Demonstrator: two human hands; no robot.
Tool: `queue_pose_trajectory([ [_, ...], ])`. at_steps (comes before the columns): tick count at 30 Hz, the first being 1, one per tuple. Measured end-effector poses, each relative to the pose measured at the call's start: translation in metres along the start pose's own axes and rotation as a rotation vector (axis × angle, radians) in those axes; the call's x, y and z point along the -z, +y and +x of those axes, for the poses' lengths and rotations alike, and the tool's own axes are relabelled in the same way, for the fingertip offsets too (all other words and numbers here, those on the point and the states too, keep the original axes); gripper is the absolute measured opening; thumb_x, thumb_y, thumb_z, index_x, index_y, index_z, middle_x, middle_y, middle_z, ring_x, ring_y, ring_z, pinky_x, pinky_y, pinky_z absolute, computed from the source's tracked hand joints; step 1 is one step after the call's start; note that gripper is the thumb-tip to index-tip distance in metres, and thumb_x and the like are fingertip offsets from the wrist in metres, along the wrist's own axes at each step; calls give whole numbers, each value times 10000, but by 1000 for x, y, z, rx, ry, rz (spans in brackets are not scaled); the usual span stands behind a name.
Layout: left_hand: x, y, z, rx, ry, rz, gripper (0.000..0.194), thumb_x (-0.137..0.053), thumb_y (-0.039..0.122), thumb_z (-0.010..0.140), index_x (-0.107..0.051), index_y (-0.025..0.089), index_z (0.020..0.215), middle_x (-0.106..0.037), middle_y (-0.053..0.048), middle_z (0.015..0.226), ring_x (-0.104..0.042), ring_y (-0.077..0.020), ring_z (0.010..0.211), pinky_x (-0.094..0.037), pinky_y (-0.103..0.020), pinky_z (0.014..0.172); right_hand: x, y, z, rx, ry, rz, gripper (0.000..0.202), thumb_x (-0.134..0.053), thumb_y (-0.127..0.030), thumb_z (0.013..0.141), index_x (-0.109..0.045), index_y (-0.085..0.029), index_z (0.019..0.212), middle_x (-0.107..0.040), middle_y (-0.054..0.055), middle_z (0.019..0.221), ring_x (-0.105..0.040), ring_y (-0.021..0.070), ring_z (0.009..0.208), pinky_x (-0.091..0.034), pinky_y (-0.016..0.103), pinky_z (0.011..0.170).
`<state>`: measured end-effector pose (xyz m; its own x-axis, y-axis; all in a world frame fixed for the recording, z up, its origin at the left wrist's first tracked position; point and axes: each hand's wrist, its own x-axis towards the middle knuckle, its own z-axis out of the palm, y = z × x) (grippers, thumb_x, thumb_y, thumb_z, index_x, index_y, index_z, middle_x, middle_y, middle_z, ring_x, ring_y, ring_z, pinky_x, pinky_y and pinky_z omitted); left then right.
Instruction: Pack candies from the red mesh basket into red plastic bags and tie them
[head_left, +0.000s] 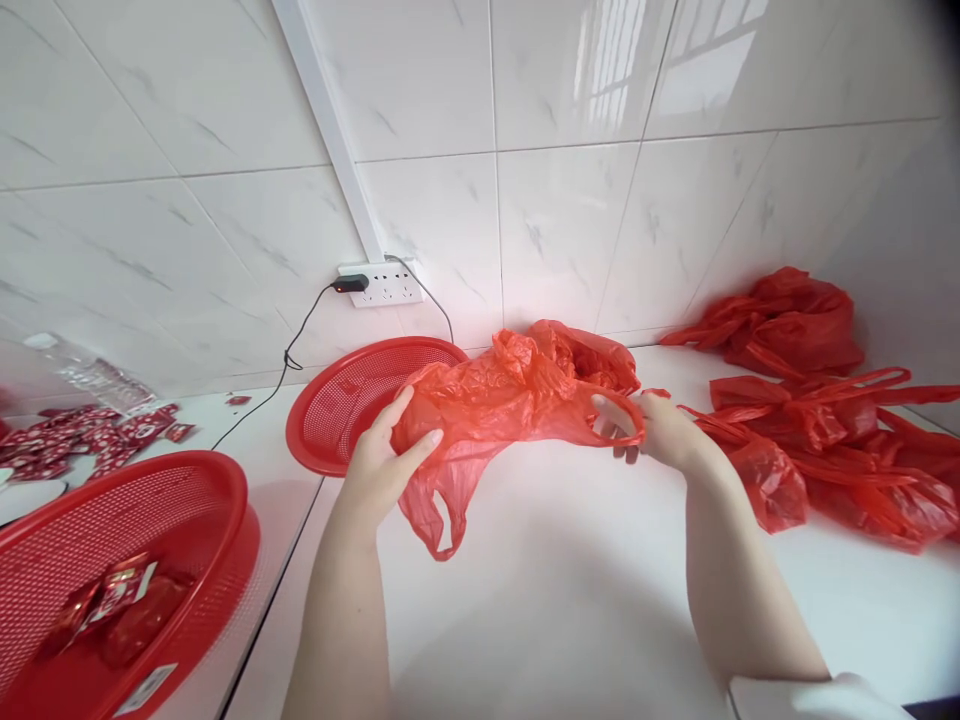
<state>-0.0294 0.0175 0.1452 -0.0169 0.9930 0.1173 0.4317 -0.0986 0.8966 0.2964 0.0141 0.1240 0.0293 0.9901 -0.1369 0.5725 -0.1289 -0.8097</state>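
Note:
A thin red plastic bag [502, 405] is stretched between my two hands above the white table. My left hand [390, 450] grips the bag's left part, with the thumb and a finger showing on it. One loop handle of the bag hangs down beside that hand. At the bag's right end, my right hand [654, 428] holds the other loop handle, its fingertips partly hidden behind the plastic. Behind the held bag lies a crumpled heap of red plastic [592, 355] near the wall.
Filled red bags [795, 440] lie on the right. A red basket [232, 490] holding packets stands at the left, and another red basket [322, 400] behind my left hand. Small red packets [120, 435], a clear bottle [97, 375] and a power strip [394, 285] with cables are farther off.

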Motion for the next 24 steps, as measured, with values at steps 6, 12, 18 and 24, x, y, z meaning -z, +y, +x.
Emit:
queue_pose_trajectory([
  [6,-20,-3,-3,-37,-151,278,945,-701,545,721,-224,305,1501,-213,-60,1579,-192,-306,1442,-255,-475,1142,-20,-12,2,202,-127,678,916,-40,-813,791,-652,-146,652,-666,146,615,-586,189,439,-425,307,424],
  [12,-26,-14,-4,-86,-297,529,869,-666,573,729,-307,281,1464,-359,-110,1502,-398,-354,1331,-410,-456,1013,-35,-20,15,437,317,969,748,-218,-775,833,-605,-204,1123,-685,114,986,-679,244,838,-538,341,631],
  [18,-58,19,-40,-326,-174,356,195,-485,335,904,-581,227,1035,-593,-54,1013,-627,-176,818,-516,-301,724,-49,-30,2,452,90,901,782,-145,-784,835,-487,-284,1329,-594,108,1245,-611,273,1061,-516,461,823],
  [24,-104,12,-46,-413,-397,286,469,-344,5,813,-507,206,1205,-591,-88,1202,-568,-186,1129,-476,-289,899,-85,-40,-21,532,24,821,792,51,-744,837,-356,-382,1413,-519,58,1341,-567,282,1147,-461,503,906],
])
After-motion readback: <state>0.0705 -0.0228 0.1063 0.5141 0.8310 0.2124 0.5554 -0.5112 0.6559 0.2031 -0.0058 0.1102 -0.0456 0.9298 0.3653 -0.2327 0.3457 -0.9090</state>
